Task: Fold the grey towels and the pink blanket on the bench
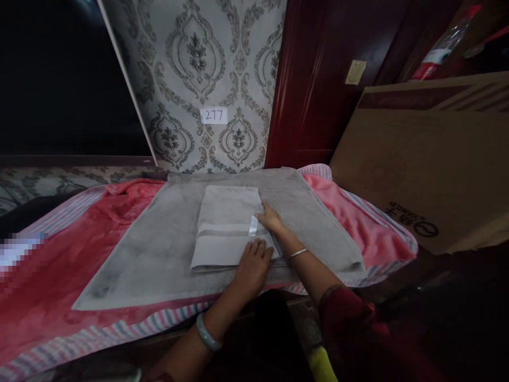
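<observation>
A pale grey folded cloth (222, 209) lies flat, with a small white label (253, 226) near its right side and a darker band across it. My left hand (253, 262) rests on its near right part, the fingers stretched over the fabric. At the cloth's right edge is my right hand (271, 217), its thumb beside the label and its index finger extended along the edge; the other fingers are partly hidden. Beneath the folded cloth spreads a larger grey cloth (147, 254).
A red blanket (59, 265) with a striped border lies under the grey cloth. Behind stand a patterned wall with a paper marked 277 (213, 115) and a dark screen (67, 79). On the right are a cardboard box (429, 159) and a plastic bottle (445, 45).
</observation>
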### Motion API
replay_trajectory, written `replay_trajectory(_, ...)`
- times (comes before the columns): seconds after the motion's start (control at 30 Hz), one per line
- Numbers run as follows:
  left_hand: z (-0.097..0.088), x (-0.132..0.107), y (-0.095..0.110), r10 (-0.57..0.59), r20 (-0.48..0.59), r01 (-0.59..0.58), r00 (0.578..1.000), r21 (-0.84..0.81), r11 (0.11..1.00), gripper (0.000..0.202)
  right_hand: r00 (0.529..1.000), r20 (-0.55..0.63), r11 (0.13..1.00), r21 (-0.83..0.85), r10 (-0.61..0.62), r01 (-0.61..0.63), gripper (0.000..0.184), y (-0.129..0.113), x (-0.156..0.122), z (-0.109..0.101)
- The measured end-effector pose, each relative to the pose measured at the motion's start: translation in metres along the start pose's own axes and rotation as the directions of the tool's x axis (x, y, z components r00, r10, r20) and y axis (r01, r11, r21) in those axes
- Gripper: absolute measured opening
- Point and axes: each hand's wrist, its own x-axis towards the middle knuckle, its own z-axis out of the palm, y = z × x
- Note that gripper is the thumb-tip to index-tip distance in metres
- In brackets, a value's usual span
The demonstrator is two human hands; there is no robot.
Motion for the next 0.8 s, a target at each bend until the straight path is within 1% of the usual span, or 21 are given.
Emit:
replay_trajectory(0.07,-0.021,-0.002,-0.009,0.031,0.006,-0.031,0.999,-0.085,0.996,0.032,1.0,0.002,0.999,-0.036,0.031,-0.031,0.07,-0.005,-0.009,0.001)
replay_trajectory(0.1,-0.033,-0.003,-0.017,0.013,-0.002,-0.013,1.0,-0.103,0.995,0.032,0.999,0.002,0.998,-0.055,0.041,-0.041,0.069,-0.007,-0.013,0.002)
replay_trajectory(0.17,-0.054,-0.006,-0.035,-0.103,-0.036,0.101,0.994,-0.064,0.993,0.038,0.999,-0.003,0.993,-0.112,0.043,-0.044,0.066,-0.009,-0.02,0.003)
replay_trajectory(0.2,-0.062,-0.009,-0.045,-0.169,-0.045,0.168,0.985,-0.018,0.986,0.041,0.999,-0.004,0.988,-0.149,0.037,-0.038,0.064,-0.01,-0.023,0.003)
replay_trajectory(0.23,-0.067,-0.013,-0.054,-0.221,-0.026,0.222,0.975,0.032,0.975,0.043,1.0,-0.005,0.981,-0.189,0.031,-0.032,0.062,-0.011,-0.026,0.003)
replay_trajectory(0.3,-0.067,-0.022,-0.069,-0.296,0.058,0.288,0.953,0.119,0.95,0.048,0.999,-0.006,0.965,-0.26,0.032,-0.032,0.06,-0.011,-0.029,0.003)
replay_trajectory(0.37,-0.059,-0.03,-0.076,-0.325,0.153,0.301,0.933,0.164,0.939,0.053,0.999,0.002,0.955,-0.295,0.036,-0.034,0.059,-0.012,-0.031,0.003)
replay_trajectory(0.4,-0.054,-0.033,-0.077,-0.332,0.18,0.303,0.926,0.173,0.937,0.054,0.999,0.007,0.952,-0.303,0.037,-0.033,0.059,-0.013,-0.031,0.003)
replay_trajectory(0.47,-0.046,-0.037,-0.076,-0.337,0.183,0.307,0.923,0.175,0.935,0.055,0.999,0.016,0.95,-0.312,0.034,-0.027,0.058,-0.014,-0.033,0.002)
replay_trajectory(0.53,-0.044,-0.039,-0.076,-0.327,0.173,0.306,0.929,0.14,0.942,0.055,0.999,0.021,0.944,-0.33,0.037,-0.028,0.057,-0.014,-0.035,0.002)
replay_trajectory(0.6,-0.047,-0.043,-0.08,-0.308,0.153,0.305,0.939,0.048,0.951,0.051,0.999,0.023,0.932,-0.362,0.032,-0.021,0.056,-0.015,-0.037,0.0)
replay_trajectory(0.63,-0.049,-0.047,-0.084,-0.316,0.123,0.321,0.941,-0.018,0.947,0.049,0.999,0.024,0.925,-0.379,0.024,-0.013,0.055,-0.016,-0.038,-0.001)
replay_trajectory(0.67,-0.051,-0.052,-0.088,-0.348,0.073,0.354,0.935,-0.1,0.93,0.047,1.0,0.024,0.919,-0.395,0.016,-0.005,0.054,-0.017,-0.038,-0.003)
replay_trajectory(0.7,-0.052,-0.058,-0.094,-0.407,0.007,0.399,0.914,-0.203,0.894,0.047,1.0,0.024,0.913,-0.407,0.004,0.006,0.053,-0.02,-0.038,-0.004)
replay_trajectory(0.73,-0.054,-0.064,-0.099,-0.485,-0.054,0.443,0.873,-0.331,0.833,0.047,1.0,0.022,0.907,-0.42,-0.015,0.022,0.053,-0.024,-0.038,-0.005)
replay_trajectory(0.77,-0.056,-0.07,-0.104,-0.57,-0.089,0.466,0.817,-0.48,0.743,0.05,0.999,0.016,0.899,-0.435,-0.047,0.049,0.053,-0.028,-0.037,-0.006)
replay_trajectory(0.8,-0.058,-0.075,-0.108,-0.647,-0.084,0.463,0.758,-0.63,0.624,0.055,0.996,0.011,0.889,-0.45,-0.093,0.088,0.053,-0.034,-0.037,-0.005)
